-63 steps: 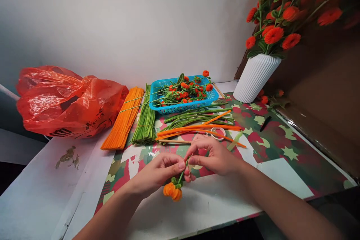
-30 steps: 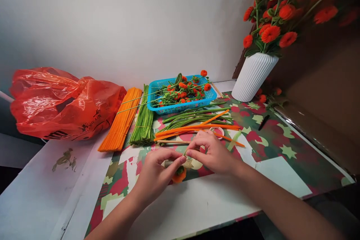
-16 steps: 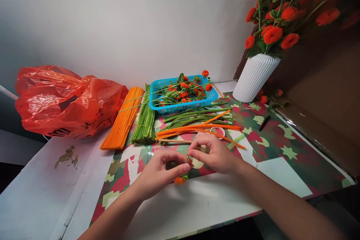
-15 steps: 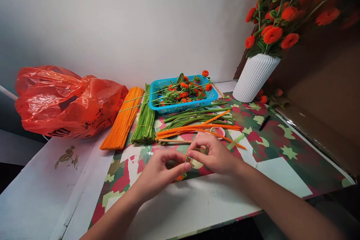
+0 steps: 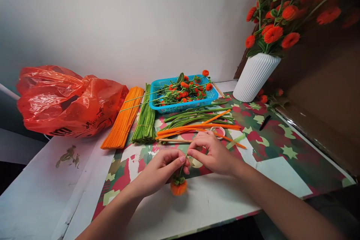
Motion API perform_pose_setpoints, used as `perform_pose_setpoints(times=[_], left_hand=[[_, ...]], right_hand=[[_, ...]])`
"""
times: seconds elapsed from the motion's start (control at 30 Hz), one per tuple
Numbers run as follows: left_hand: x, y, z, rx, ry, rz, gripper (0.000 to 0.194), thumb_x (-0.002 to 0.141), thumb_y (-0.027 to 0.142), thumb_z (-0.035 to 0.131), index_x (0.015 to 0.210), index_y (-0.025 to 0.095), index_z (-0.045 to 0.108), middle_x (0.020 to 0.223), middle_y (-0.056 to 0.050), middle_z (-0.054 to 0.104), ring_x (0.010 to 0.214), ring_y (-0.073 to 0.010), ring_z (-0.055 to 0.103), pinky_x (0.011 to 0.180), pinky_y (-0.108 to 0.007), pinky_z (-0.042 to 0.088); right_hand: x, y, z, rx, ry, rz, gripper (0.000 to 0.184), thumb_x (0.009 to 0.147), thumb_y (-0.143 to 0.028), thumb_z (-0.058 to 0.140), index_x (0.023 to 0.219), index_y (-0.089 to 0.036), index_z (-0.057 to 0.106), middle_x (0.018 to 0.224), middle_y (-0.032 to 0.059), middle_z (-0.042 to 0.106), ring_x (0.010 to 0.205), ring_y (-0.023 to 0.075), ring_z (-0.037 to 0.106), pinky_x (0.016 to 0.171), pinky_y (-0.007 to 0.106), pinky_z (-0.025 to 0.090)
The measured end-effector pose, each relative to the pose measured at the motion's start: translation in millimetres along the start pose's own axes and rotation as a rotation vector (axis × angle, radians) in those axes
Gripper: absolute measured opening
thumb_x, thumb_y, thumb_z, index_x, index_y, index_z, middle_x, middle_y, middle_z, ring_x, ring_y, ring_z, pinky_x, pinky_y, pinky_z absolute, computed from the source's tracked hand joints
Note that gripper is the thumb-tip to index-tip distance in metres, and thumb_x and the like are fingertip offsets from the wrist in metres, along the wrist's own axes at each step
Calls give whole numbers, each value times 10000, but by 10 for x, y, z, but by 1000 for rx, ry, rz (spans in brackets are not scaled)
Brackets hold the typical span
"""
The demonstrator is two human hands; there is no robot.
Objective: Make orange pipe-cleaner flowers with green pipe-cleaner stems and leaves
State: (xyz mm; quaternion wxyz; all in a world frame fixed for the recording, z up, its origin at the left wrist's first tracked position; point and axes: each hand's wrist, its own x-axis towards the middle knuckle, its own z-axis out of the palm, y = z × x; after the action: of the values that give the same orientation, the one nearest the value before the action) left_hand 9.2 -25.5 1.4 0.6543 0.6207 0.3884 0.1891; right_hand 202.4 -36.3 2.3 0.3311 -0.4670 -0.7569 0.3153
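An orange pipe-cleaner flower (image 5: pixel 179 187) hangs head down below my fingers, slightly blurred, with small green leaves at its base. My left hand (image 5: pixel 165 170) pinches its green stem between thumb and fingers. Close by on the right, my right hand (image 5: pixel 212 153) pinches the stem's upper end with thumb and index finger. The exact tip of the stem is hidden by the fingers. Just beyond my hands lie several loose orange pipe cleaners (image 5: pixel 182 130), a thin wooden stick (image 5: pixel 173 141) and a white ring-shaped roll (image 5: pixel 218 133), partly covered by my right hand.
A blue basket (image 5: pixel 161 109) of orange-red flowers stands behind loose green stems (image 5: pixel 194 117). Orange (image 5: pixel 123 118) and green (image 5: pixel 144 122) pipe-cleaner bundles lie left of it, beside a red plastic bag (image 5: pixel 70 101). A white vase (image 5: pixel 255 77) of flowers stands back right.
The flower swings and turns under my hands, passing partly behind my left thumb and now hanging in sight again. Both hands keep their pinch on the stem, shifting only slightly.
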Motion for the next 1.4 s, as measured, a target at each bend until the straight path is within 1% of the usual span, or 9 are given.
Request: perform_pose_setpoints(times=[0.33,0.53,0.73,0.83,0.9,1.03,1.1,1.23,1.4], left_hand=[[1,-9,29,168,20,54,380,882,407,459,611,155,549,520,10,503,472,-94,424,456,-206,326],[47,24,49,845,170,389,339,816,175,425,477,185,436,472,17,488,507,-125,432,678,-311,364],[101,69,1,1298,313,596,292,809,186,466,517,196,480,506,1,565,533,-149,489,722,-343,337],[19,250,-217,1341,565,576,300,776,198,496,480,201,456,471,-4,527,497,-152,446,677,-342,322],[-75,444,-354,1305,766,570,350,788,226,498,448,198,420,430,15,461,451,-130,375,670,-342,313],[-166,726,-305,862,624,489,318,871,348,469,623,186,584,557,6,544,563,-138,477,629,-282,352],[-120,712,-159,484,588,424,344,874,429,477,688,169,605,599,9,541,545,-119,449,535,-241,336],[-37,535,108,4,509,353,374,783,516,611,737,145,624,554,43,471,499,-81,400,486,-203,316],[-229,470,359,-78,622,439,341,813,481,608,824,143,652,563,33,498,518,-92,455,512,-210,378]], right_hand=[[-22,-38,20,-79,-85,-73,180,886,-208,556,724,-203,634,706,-21,645,769,152,502,881,395,239],[-8,-3,61,-158,-249,-60,283,925,-214,478,659,-179,568,690,-6,619,789,167,503,888,414,246],[-26,12,225,-131,-78,2,284,898,-153,471,621,-162,533,678,-11,620,718,142,493,765,347,257],[-57,16,255,-52,-15,-5,262,885,-136,494,637,-169,573,675,-27,643,702,130,515,778,347,250],[-60,26,244,-30,20,-2,251,902,-162,495,689,-187,626,712,-25,677,713,133,533,808,359,251],[-39,64,234,-210,72,3,241,950,-290,454,993,-261,690,918,27,713,895,210,524,886,430,248],[-39,93,258,-315,46,-36,312,949,-272,433,1220,-280,587,1087,59,673,1019,245,490,951,490,221],[-38,129,276,-374,41,-78,363,922,-233,429,1255,-287,565,1240,80,568,1165,259,423,1022,528,193],[-49,26,170,205,134,-122,395,951,-398,373,1198,-209,615,1122,98,611,1076,238,510,960,448,346]])
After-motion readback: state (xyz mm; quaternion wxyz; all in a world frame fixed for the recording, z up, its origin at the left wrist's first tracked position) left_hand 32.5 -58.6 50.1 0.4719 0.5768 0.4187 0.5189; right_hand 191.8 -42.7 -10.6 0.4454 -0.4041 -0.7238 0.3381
